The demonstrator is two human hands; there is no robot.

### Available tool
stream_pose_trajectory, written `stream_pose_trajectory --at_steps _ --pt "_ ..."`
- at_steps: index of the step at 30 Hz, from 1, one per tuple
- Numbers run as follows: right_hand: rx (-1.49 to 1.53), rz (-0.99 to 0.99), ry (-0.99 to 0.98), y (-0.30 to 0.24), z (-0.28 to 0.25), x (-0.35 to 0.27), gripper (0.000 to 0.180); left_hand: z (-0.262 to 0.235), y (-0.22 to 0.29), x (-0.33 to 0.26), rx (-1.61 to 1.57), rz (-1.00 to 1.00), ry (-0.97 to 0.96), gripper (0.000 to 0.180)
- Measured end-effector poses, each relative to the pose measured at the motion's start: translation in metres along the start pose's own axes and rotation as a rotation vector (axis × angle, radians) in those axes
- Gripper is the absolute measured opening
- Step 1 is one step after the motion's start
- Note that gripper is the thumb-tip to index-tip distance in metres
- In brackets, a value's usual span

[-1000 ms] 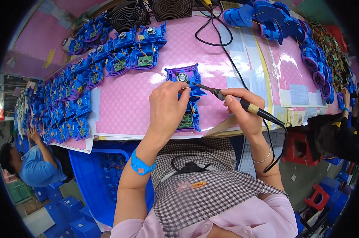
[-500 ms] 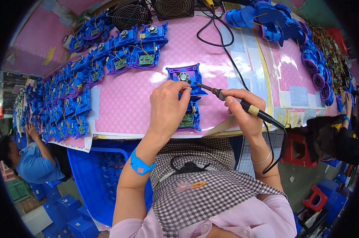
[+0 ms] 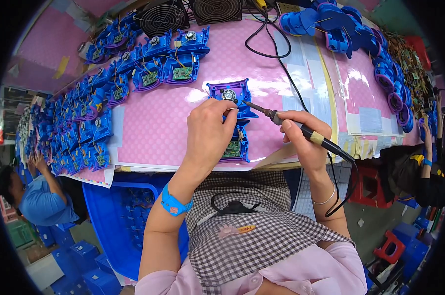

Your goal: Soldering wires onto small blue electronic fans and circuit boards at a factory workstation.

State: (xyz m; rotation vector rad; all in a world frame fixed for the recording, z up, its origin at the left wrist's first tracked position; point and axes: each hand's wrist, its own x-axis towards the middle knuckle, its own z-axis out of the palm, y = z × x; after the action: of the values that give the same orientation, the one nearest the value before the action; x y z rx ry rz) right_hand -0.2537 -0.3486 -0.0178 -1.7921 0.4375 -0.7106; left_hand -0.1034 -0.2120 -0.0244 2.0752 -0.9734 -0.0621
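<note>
A blue plastic housing half [image 3: 244, 87] with a round metal speaker [image 3: 228, 96] in it lies open on the pink table cover, in front of me. My right hand [image 3: 306, 132] grips a soldering iron [image 3: 270, 114] like a pen, its tip at the housing just right of the speaker. From the left, my left hand [image 3: 208, 125] reaches over the housing's near edge, thumb and forefinger pinching a thin silvery solder wire [image 3: 232, 109]. Below it lies the joined second half with a green circuit board [image 3: 231, 150], partly hidden by my left hand.
Rows of similar blue housings [image 3: 82, 125] fill the table's left. Two black fans [image 3: 162, 20] stand at the back, beside a looping black cable [image 3: 265, 54]. More blue parts [image 3: 338, 27] line the right. A blue bin [image 3: 102, 211] sits below the table; co-workers [image 3: 48, 196] flank both sides.
My hands, the iron and the housing stay almost where they were. At the far right, a co-worker's arm has shifted; at the left, a co-worker's hands have moved slightly.
</note>
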Motion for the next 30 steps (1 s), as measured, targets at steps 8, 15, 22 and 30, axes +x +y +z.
stream_pose_trajectory --at_steps 8,15,22,30 --pt "0.002 0.02 -0.008 0.0007 0.0006 -0.0015 0.017 0.0002 -0.0002 -0.0008 -0.006 -0.016 -0.008 0.01" --pt "0.027 0.067 0.007 -0.0014 -0.0024 -0.0017 0.018 0.0026 -0.003 0.0001 0.006 0.012 0.004 0.01" --pt "0.022 0.069 0.016 -0.0033 -0.0025 -0.0024 0.018 0.003 -0.0026 0.0001 0.025 0.022 0.011 0.01" --pt "0.08 0.063 0.066 -0.0035 -0.0031 -0.0054 0.019 0.0027 -0.002 0.0015 0.039 0.022 -0.001 0.01"
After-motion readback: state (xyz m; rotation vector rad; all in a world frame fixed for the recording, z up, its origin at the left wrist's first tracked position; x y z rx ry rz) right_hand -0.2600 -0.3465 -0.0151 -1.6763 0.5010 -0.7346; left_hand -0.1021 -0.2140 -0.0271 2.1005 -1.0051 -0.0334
